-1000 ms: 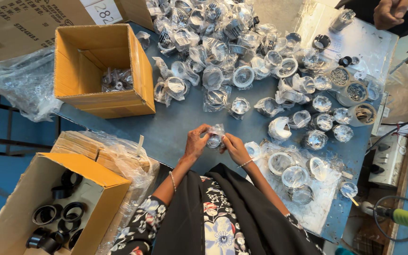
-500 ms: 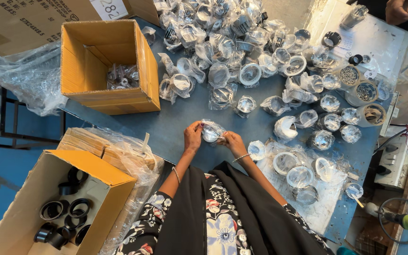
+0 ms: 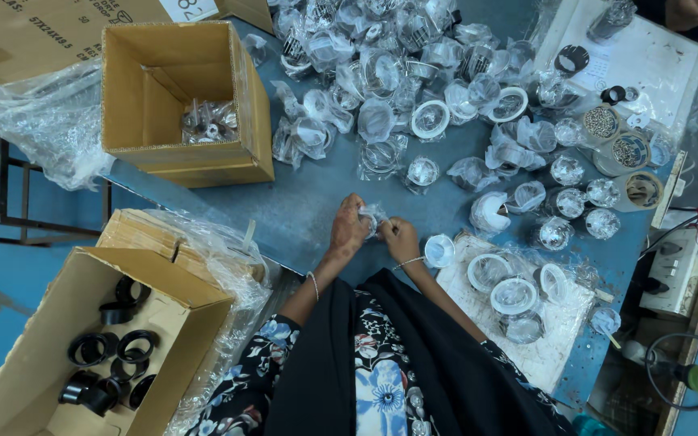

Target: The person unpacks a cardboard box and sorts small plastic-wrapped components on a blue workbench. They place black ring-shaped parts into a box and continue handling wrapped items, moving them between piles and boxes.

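Note:
My left hand (image 3: pixel 349 228) and my right hand (image 3: pixel 401 238) meet over the blue table (image 3: pixel 300 206), both gripping one small clear plastic bag (image 3: pixel 375 216) with a round part inside. A pile of similar bagged round parts (image 3: pixel 397 73) covers the table beyond my hands. More bagged parts (image 3: pixel 515 295) lie on a white sheet to my right. An open cardboard box (image 3: pixel 175 101) at the upper left holds a few bagged parts.
A second cardboard box (image 3: pixel 90 347) at the lower left holds several black rings. Tins of small hardware (image 3: pixel 628 153) stand at the right. Another person's hand (image 3: pixel 688 12) shows at the top right. A white power strip (image 3: pixel 676 270) sits at the right edge.
My hands stay together on the small bag and shift slightly; the view has drifted a little.

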`<state>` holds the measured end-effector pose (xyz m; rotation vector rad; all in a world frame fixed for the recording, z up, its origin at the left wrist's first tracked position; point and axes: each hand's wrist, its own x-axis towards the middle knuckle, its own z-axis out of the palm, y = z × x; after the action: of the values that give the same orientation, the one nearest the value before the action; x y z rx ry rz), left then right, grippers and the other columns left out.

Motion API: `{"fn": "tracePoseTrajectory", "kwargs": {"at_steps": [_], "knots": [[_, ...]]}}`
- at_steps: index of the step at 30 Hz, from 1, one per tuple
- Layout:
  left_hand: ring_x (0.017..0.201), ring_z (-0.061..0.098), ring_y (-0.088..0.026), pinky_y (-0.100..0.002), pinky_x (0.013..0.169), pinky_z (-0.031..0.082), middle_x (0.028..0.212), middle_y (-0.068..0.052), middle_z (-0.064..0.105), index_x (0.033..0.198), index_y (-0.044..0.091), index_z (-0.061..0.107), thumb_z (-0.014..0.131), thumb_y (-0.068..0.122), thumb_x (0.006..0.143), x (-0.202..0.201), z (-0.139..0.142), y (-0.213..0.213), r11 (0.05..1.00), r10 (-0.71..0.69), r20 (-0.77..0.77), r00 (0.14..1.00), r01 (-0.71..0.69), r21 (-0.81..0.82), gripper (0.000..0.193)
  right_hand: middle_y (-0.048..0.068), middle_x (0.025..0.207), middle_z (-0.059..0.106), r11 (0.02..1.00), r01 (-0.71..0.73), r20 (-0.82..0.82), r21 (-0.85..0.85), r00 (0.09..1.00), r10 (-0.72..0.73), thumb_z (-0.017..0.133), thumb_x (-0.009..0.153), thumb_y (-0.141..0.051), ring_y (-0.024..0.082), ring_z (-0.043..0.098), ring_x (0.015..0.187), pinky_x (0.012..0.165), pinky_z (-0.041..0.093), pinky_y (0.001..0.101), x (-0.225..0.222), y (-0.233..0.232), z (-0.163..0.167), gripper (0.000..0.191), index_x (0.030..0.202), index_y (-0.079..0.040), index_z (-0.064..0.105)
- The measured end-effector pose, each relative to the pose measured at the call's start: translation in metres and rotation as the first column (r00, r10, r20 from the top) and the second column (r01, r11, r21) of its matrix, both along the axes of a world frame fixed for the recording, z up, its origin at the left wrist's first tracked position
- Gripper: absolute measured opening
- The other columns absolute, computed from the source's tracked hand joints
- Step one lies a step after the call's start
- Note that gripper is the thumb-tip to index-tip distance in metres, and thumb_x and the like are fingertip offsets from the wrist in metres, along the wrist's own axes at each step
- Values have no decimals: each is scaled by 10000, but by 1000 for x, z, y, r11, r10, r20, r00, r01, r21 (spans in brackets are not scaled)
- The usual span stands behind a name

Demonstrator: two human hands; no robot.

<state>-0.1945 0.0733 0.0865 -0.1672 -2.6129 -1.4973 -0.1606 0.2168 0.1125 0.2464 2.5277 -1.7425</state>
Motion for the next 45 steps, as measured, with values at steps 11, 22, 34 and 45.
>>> {"fn": "tracePoseTrajectory", "kwargs": {"at_steps": [11, 22, 34, 45], "knots": [[1002, 699, -370, -429, 851, 538, 1092, -219, 731, 1226, 97, 513, 607, -5, 798, 3, 1, -22, 998, -65, 595, 801, 40, 54, 450, 93, 623, 685, 993, 53, 26, 102, 998, -56, 628, 916, -168, 128, 624, 532, 518, 480, 316, -2, -1, -4, 260, 789, 33, 734], [1137, 590, -266, -449, 965, 505, 1337, -138, 606, 1353, 159, 527, 678, 132, 895, 10, -13, -62, 704, -205, 505, 839, -232, 671, 482, 125, 764, 754, 922, 229, 210, -313, 963, -168, 616, 918, -60, 231, 777, 686, 602, 647, 313, -21, 25, -10, 197, 754, 41, 653], [971, 707, -236, -481, 861, 615, 1146, -60, 670, 1259, 119, 618, 665, 298, 942, -18, 5, -10, 620, -326, 692, 644, -408, 671, 367, 281, 1357, 534, 808, 84, -486, 583, 833, 264, 676, 741, 0, 445, 508, 1264, 1089, 414, 517, -9, 5, 27, 519, 1250, -31, 578], [862, 677, -238, -521, 813, 613, 931, -75, 676, 1051, 119, 612, 653, 127, 938, -17, 0, -4, 421, -390, 608, 691, -454, 785, 120, 171, 1196, 658, 908, -132, -356, 397, 890, 285, 673, 891, -66, 393, 649, 1094, 927, 531, 448, -20, 26, -8, 356, 1242, -48, 615]]}}
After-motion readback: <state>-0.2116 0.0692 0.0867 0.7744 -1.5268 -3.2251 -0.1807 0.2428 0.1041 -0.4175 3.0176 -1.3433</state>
